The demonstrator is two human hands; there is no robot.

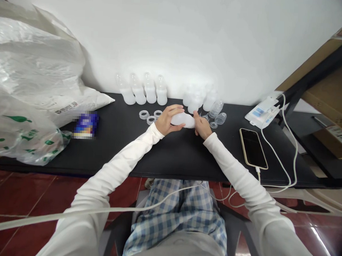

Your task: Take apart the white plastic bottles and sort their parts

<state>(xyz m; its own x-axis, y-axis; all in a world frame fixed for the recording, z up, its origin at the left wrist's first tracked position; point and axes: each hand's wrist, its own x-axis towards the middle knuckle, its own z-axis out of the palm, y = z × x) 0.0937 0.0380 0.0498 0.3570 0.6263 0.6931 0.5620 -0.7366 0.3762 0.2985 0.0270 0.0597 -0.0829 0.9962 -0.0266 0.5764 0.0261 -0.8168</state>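
A translucent white baby bottle [180, 120] lies sideways in the air between my hands, above the black table. My left hand [167, 119] wraps round its left part, thumb below and fingers over the top. At the right end, my right hand [202, 125] is closed against the bottle; what its fingertips cover is hidden. Clear white rings [144, 114] lie just left of my left hand. Beyond my right hand stand several white bottles [209, 101], with clear domed caps [217, 108] and small clear parts [213, 125] beside them.
Several bottles with clear tops [146, 90] stand along the wall at back left. Large plastic bags [34, 69] and a blurred blue packet [86, 125] occupy the left. On the right are a charging phone [253, 148], a white cable [296, 148] and a white box [262, 112].
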